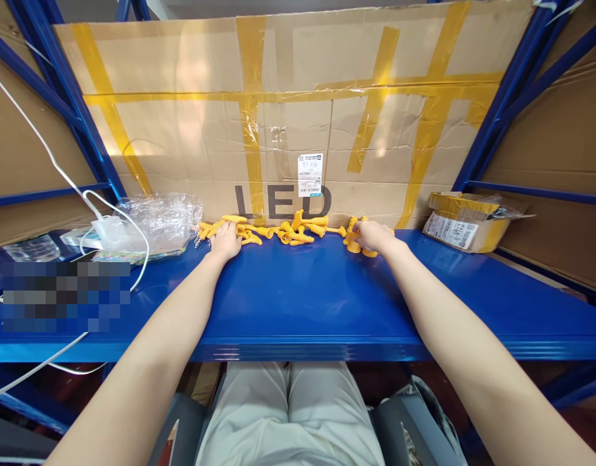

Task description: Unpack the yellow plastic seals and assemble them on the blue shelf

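Several yellow plastic pieces (298,234) lie in a loose row along the back of the blue shelf (302,291). Some have a flared, cone-like end and a thin stem; their exact kind is unclear. My left hand (226,241) rests over the left end of the row, fingers stretched onto the pieces and partly hidden. Small dark metal bits (198,242) show just left of it. At the right end, my right hand (374,235) has its fingers closed around a yellow piece (351,234). More such pieces stand upright below and beside those fingers.
A large taped cardboard box (205,142) marked LED forms the back. Clear plastic bags (162,220), a white plug (108,232) with cables and a blurred dark object (59,294) are at left. A small open carton (465,223) sits at right. Blue posts frame both sides.
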A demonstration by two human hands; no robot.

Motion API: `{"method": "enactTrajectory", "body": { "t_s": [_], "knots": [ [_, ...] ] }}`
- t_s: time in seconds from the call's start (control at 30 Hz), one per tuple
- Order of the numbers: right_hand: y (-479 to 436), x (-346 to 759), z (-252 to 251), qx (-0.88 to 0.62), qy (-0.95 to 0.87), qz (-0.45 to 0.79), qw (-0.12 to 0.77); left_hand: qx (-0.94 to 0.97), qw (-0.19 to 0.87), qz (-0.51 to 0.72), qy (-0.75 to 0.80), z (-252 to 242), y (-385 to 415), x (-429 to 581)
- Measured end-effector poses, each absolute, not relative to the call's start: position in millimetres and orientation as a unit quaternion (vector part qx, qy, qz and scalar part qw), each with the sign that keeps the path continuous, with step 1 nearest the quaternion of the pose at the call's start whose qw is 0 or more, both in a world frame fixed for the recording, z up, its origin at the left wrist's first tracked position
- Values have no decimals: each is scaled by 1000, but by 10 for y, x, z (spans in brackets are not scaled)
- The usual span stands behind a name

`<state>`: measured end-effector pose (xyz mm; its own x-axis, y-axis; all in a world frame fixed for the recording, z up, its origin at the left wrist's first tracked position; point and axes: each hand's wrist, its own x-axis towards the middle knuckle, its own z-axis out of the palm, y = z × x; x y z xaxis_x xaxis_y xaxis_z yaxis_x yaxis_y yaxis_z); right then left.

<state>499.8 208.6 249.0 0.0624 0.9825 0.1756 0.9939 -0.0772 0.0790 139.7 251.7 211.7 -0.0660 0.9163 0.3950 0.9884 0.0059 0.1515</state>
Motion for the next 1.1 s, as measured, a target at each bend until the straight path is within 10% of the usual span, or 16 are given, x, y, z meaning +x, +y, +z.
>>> {"method": "enactTrajectory", "body": {
  "t_s": [1.1],
  "knots": [
    [2038, 4276, 2317, -527, -839, -103, 89, -656, 52, -155, -737, 2043, 2589, 1369]
  ]
}}
